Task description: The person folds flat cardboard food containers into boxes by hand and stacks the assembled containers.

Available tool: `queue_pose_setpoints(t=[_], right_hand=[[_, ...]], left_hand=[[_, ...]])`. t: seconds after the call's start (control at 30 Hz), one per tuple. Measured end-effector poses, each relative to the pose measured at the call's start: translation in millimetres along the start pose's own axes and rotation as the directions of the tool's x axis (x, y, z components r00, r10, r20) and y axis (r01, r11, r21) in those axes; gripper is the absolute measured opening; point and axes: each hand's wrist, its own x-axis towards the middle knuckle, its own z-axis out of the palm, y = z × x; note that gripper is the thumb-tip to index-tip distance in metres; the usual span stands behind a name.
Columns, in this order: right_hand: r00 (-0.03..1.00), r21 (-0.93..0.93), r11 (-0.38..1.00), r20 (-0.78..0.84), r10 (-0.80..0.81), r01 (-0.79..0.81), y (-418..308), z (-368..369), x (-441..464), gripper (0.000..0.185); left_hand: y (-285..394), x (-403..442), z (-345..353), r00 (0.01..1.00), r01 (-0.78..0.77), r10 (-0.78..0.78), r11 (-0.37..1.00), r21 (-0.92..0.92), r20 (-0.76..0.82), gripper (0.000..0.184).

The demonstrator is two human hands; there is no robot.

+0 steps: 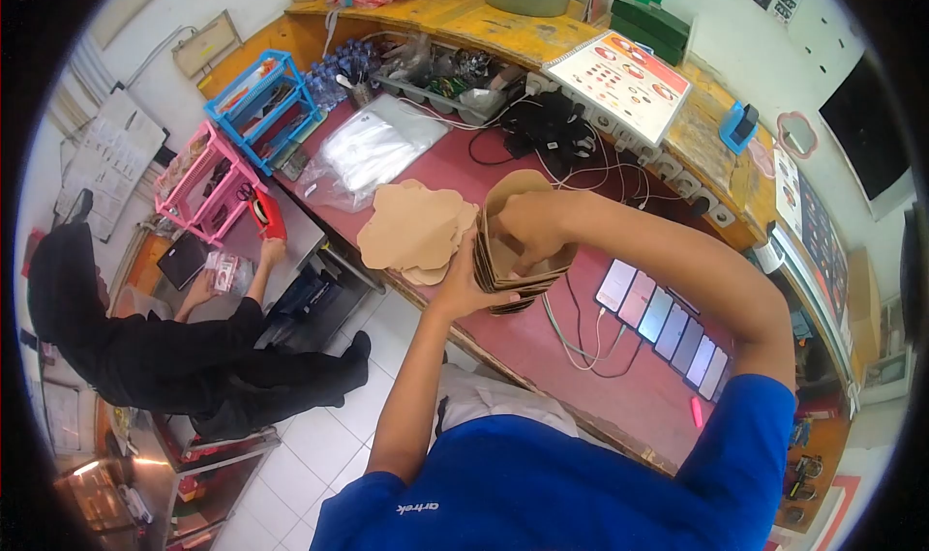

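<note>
A stack of nested brown kraft paper containers [511, 288] stands tilted over the table's near edge. My left hand [464, 285] grips its left side, thumb stretched along the lower front and fingers up the outside. Inside the top container is my right hand [527, 227], reaching in from the right with its fingers pointing down and apart; the fingertips are partly hidden. Flat brown paper pieces with wavy edges [411, 224] lie in a loose pile just left of the stack, close to my left fingers.
Several phones [653, 319] lie in a row on the red table [542, 357], with charging cables beside them. Clear plastic bags [373, 149] lie behind the paper pieces. A pink rack [208, 188] and blue rack [261, 106] stand left. A co-worker in black [184, 348] holds a red tool [266, 214].
</note>
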Motion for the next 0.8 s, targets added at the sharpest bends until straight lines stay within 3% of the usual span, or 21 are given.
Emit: queue_pose_setpoints(t=[0.07,0.13,0.27,0.33,0.37,0.43,0.57,0.63,0.8], right_hand=[[1.0,0.062,0.998,-0.012,-0.022,0.023,2.1,1.2,-1.2,0.059],[0.998,0.045,0.997,0.015,-0.063,0.062,2.3,-4.4,-4.0,0.059],[0.997,0.04,0.996,-0.026,-0.077,0.079,9.4,4.8,-3.1,0.058],[0.999,0.027,0.999,0.034,-0.038,0.037,3.5,-0.2,-3.6,0.059],[0.999,0.025,0.999,0.033,-0.04,0.039,0.7,-3.9,-2.1,0.059],[0.971,-0.08,0.996,0.231,0.055,-0.037,-10.0,-15.2,-0.5,0.059],[0.989,-0.023,1.0,0.145,0.02,-0.017,-3.0,-6.9,-2.2,0.061],[0.994,0.003,0.999,0.092,-0.053,0.053,-0.7,-7.7,-6.4,0.064],[0.996,-0.017,0.999,0.086,-0.038,0.04,4.2,4.8,-1.5,0.065]], left_hand=[[-2.5,-0.1,-0.7,0.999,0.047,-0.047,0.999,-0.024,0.012,0.14],[-1.4,2.3,-3.3,1.0,-0.008,0.005,0.993,0.117,0.021,0.14],[0.5,3.4,-5.7,0.998,0.001,-0.009,0.99,0.14,0.058,0.141],[-0.2,2.3,-2.5,0.992,0.112,-0.107,0.991,-0.077,0.072,0.143],[-0.3,3.0,-2.8,0.992,0.111,-0.106,0.991,-0.075,0.07,0.143],[-4.2,3.2,-3.3,0.997,-0.073,0.071,0.981,0.181,0.019,0.143],[-8.0,5.9,-5.6,0.996,-0.087,0.087,0.985,0.151,0.007,0.14],[5.7,7.0,-7.7,0.999,0.007,-0.013,0.994,0.105,0.051,0.137],[2.4,6.8,-9.7,0.999,0.007,-0.012,0.991,0.13,0.044,0.134]])
